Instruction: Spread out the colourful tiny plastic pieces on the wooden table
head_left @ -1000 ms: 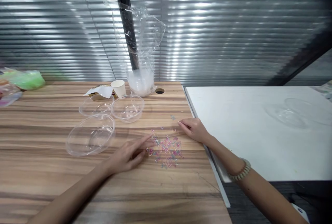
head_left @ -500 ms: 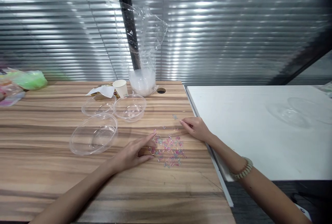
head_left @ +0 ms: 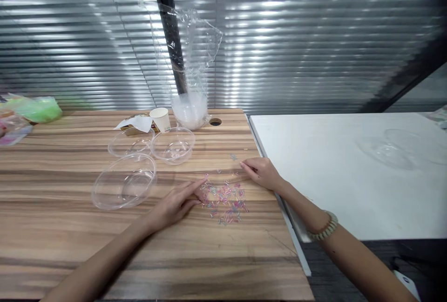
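Observation:
Small pink, blue and clear tube-shaped beads [head_left: 228,206] lie scattered in a loose patch on the wood-grain table. At the patch's left edge is my left hand [head_left: 178,203], index finger stretched among the beads and thumb apart below it. Its other fingers are partly hidden, with beads around their tips. My right hand [head_left: 261,173] rests by the table's right edge, fingers curled and fingertips pressed together; whether a bead is between them I cannot make out. Just left of its fingertips sits a small cluster of pale blue beads [head_left: 233,157].
Clear plastic bowls [head_left: 124,185] stand left of the beads. Behind them are a paper cup [head_left: 160,119], a small box with white paper [head_left: 139,123], and stacked bowls in a plastic bag [head_left: 190,110]. A white table [head_left: 335,176] adjoins on the right; bagged items [head_left: 42,109] lie far left.
My left hand has drawn slightly left, its thumb closer to the other fingers. My right hand keeps about the same pose by the blue beads. The view has shifted a little.

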A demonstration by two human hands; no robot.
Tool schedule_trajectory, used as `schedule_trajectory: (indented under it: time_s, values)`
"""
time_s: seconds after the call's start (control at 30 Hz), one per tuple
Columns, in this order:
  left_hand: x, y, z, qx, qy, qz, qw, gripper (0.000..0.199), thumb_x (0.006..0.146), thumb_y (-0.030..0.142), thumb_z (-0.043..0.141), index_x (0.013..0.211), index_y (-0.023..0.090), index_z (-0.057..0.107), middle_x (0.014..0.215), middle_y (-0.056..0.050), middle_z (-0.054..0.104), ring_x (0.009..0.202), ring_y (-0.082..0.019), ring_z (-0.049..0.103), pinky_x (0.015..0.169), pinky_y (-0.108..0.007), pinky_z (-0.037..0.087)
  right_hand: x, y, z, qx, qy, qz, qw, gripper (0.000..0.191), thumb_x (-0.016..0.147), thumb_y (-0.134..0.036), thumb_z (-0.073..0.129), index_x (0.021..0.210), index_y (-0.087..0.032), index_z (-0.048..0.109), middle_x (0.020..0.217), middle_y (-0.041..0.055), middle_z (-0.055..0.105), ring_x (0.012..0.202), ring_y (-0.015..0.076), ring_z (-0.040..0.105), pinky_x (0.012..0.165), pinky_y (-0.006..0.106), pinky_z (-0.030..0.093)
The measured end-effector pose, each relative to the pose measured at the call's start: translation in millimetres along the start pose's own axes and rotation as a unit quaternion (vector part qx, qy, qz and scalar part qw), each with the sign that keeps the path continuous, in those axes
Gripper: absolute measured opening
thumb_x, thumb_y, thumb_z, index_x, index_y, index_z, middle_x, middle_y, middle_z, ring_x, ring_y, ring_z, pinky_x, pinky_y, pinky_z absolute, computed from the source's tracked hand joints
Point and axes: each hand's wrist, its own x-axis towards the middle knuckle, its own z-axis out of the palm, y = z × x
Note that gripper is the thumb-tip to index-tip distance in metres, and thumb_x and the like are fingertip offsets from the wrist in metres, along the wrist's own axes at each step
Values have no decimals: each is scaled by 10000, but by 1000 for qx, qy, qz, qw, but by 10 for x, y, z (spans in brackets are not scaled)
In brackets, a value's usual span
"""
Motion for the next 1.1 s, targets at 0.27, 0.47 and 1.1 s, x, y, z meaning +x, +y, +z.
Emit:
schedule_trajectory:
  time_s: [0.27, 0.47, 1.1]
  values:
    - [-9, -9, 2, 51, 4, 16, 999, 587, 991, 208, 425, 1504, 278, 151, 1201, -94, 572, 1088, -188, 564, 946, -362, 490, 8, -3, 2, -3, -8, -2, 1000, 421, 993, -291, 358, 658, -159, 576, 553, 20, 548, 506, 110, 467, 535, 246, 284]
    - [-1, 14, 18, 76, -1, 16, 997, 560, 1006, 225, 388, 1507, 256, 138, 1159, -91, 586, 1056, -181, 570, 937, -345, 489, 11, -6, 6, 0, -7, -6, 1000, 421, 995, -297, 355, 669, -159, 583, 551, 15, 549, 493, 105, 465, 534, 242, 291]
    - [-29, -70, 35, 92, 2, -15, 996, 534, 1001, 176, 378, 1494, 252, 189, 1075, -82, 571, 1026, -186, 542, 932, -363, 467, 13, -15, -5, 2, -23, -2, 1000, 430, 1001, -307, 344, 668, -164, 575, 567, 18, 565, 519, 116, 493, 549, 250, 305]
